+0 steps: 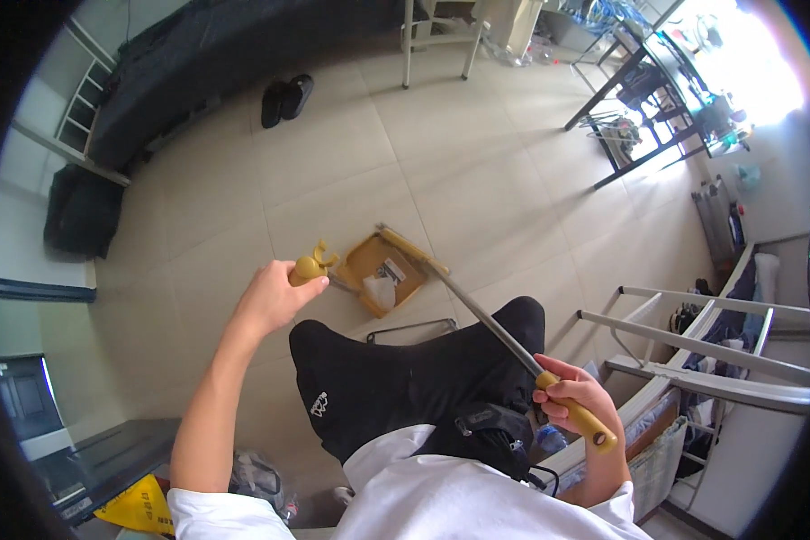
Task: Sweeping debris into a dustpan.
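My left hand [277, 297] grips the yellow handle end [308, 268] of a long-handled dustpan, which has an open clip beside the grip. The yellow dustpan [354, 263] rests on the tiled floor in front of my knees. White crumpled paper [380, 291] and a small printed piece [391, 270] lie inside it. My right hand [574, 398] is closed around the yellow grip of a broom [489, 322] with a metal shaft. The broom's yellow head [405, 244] lies across the pan's far right edge, its bristles partly hidden.
Black slippers [287, 101] lie on the floor ahead. A white-legged chair [439, 44] stands at the back, and a dark table [668, 94] at the far right. A metal bed frame with a ladder [702, 337] is close on my right. A black bag [84, 209] sits at left.
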Demonstrator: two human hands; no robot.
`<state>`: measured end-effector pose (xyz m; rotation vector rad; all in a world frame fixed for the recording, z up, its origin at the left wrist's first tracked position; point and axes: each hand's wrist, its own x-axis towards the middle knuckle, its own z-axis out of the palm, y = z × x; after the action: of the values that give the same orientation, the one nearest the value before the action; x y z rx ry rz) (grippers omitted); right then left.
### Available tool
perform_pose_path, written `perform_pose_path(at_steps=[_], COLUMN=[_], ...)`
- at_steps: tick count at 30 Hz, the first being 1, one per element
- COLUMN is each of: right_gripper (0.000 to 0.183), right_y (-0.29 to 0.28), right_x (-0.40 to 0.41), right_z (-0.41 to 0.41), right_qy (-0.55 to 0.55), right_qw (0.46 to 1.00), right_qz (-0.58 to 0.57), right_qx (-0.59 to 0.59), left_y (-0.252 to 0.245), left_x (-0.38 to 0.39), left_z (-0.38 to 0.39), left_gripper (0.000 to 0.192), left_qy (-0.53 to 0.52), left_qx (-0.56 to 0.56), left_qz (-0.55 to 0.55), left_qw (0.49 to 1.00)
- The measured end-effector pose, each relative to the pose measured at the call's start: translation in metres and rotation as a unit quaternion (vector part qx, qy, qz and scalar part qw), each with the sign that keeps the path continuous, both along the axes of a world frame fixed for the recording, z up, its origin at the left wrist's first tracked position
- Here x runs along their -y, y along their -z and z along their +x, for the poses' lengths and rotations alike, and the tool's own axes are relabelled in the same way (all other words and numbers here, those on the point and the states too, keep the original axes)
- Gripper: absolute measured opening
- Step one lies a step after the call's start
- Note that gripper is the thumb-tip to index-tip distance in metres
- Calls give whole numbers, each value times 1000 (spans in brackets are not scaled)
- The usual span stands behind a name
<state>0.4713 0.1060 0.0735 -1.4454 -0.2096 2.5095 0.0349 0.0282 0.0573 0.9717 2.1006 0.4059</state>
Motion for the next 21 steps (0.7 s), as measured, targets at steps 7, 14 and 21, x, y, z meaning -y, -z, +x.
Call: perform_pose_path(at_steps=[7,14,21], right_gripper=[73,23,27], right_y=[7,110,232], right_x=[-55,-174,-166], right_z=[-48,-151,-111], right_qy=[-98,-39,-247], right_qw=[975,957,886], right_qz=[183,271,332], right_qx=[78,94,210], left_y=[1,-1,-4], left_x=[7,3,13], left_z=[-6,5,9], left_gripper=[37,42,40], left_qy=[-2,13,-30], left_qx=[-9,3,44], left_qz=[33,53,18], left_qw=[999,999,998])
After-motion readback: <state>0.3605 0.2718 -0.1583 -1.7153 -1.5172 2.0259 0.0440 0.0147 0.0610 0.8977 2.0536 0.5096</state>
